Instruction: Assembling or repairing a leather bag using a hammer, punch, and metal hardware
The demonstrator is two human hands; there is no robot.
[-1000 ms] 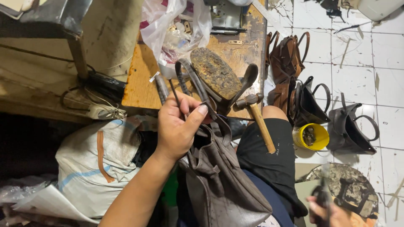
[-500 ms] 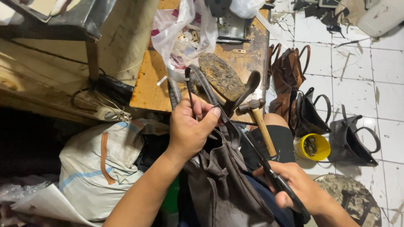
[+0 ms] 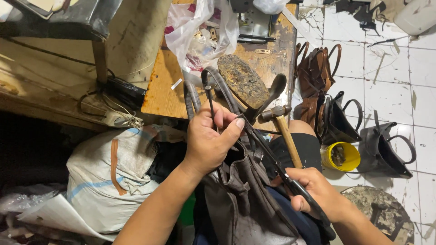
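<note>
A dark grey leather bag (image 3: 245,204) lies across my lap. My left hand (image 3: 209,140) grips the bag's top edge and its handle straps (image 3: 195,97), which stick up past my fingers. My right hand (image 3: 318,193) holds a long thin black tool (image 3: 268,152); its tip rests at the bag's edge beside my left thumb. A wooden-handled hammer (image 3: 284,127) lies on my knee, close to the right of the tool.
A wooden bench (image 3: 168,86) ahead carries a rusty iron last (image 3: 243,81) and a plastic bag (image 3: 200,31). Several dark and brown bags (image 3: 327,90) stand on the white tiled floor at right, beside a yellow tub (image 3: 340,156). A white sack (image 3: 109,168) is at left.
My right hand has come up from the lower right with the thin black tool and brought its tip to the bag's edge by my left thumb. My left hand has kept its grip.
</note>
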